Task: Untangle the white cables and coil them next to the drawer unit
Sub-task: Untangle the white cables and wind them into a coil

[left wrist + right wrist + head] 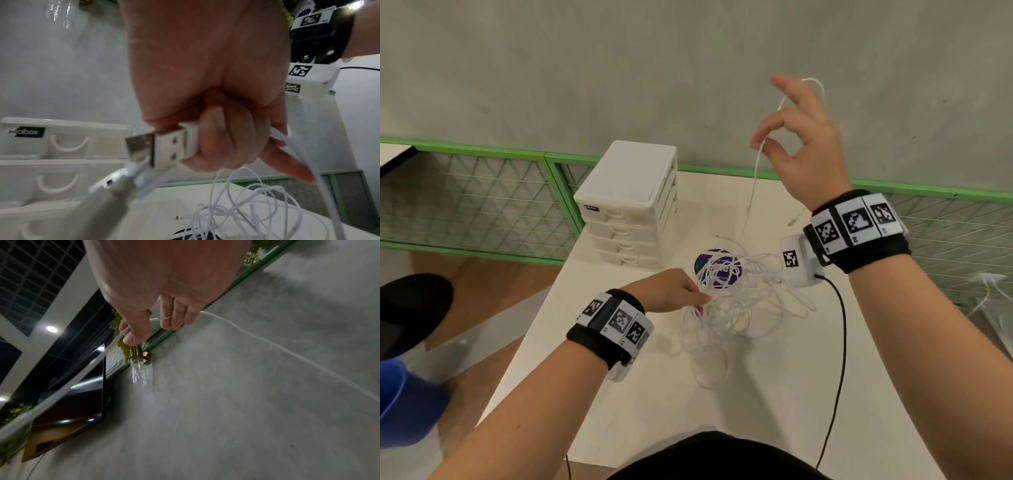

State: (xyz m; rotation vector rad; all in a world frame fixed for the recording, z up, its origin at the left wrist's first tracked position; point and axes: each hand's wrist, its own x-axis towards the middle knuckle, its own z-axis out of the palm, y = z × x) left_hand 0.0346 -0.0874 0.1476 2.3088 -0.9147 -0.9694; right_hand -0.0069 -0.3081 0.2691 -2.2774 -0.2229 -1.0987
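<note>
A tangle of white cables (pixel 736 305) lies on the white table (pixel 640 404), in front and to the right of the white drawer unit (pixel 630 205). My left hand (pixel 674 291) is low at the tangle's left edge; in the left wrist view my left hand (pixel 205 100) has its fingers curled round a white USB plug (pixel 164 144), with the cable (pixel 304 175) trailing down to the pile. My right hand (pixel 798 144) is raised high over the table and pinches one white cable (pixel 756 171) between thumb and forefinger, the strand (pixel 61 382) hanging down to the tangle.
A purple round sticker (pixel 717 270) lies under the tangle. A white tagged box (pixel 799 263) with a black cord (pixel 839 342) sits at the right. A green mesh fence (pixel 482 195) runs behind the table. A blue object (pixel 404 404) and a dark chair (pixel 410 308) stand left.
</note>
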